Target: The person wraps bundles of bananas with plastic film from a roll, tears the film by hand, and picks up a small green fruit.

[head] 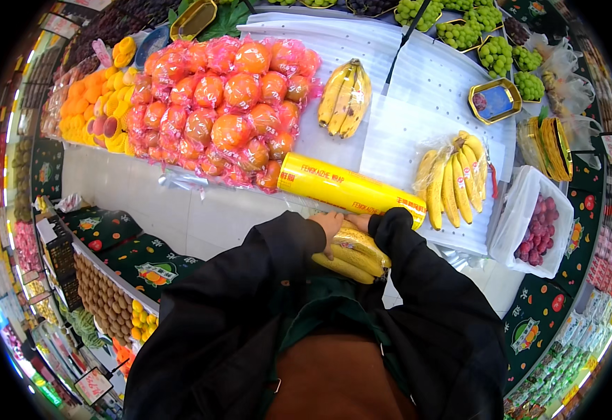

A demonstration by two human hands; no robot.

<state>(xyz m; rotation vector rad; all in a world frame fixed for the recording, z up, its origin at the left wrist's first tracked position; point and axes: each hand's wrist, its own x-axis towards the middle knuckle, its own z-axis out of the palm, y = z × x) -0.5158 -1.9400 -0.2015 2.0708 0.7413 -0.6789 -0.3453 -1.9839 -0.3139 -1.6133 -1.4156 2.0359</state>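
A bunch of bananas (356, 254) with clear film over part of it is held close to my body, in front of the stand's edge. On its left end lies my left hand (329, 227), thumb over the fruit. At its top side is my right hand (359, 220), partly hidden by the black sleeve. Just beyond both hands lies a large yellow roll of plastic wrap (350, 188). A second banana bunch (455, 181), partly under clear film, rests to the right of the roll. Farther back lies a smaller banana bunch (345, 100).
Film-wrapped pomelo-like orange fruits (231, 131) are piled left of the roll. Right of the bananas are red-handled scissors (493, 178) and a white-lined box of red grapes (537, 231). A gold-rimmed tray (516, 107) and green grapes (495, 55) stand at the back right.
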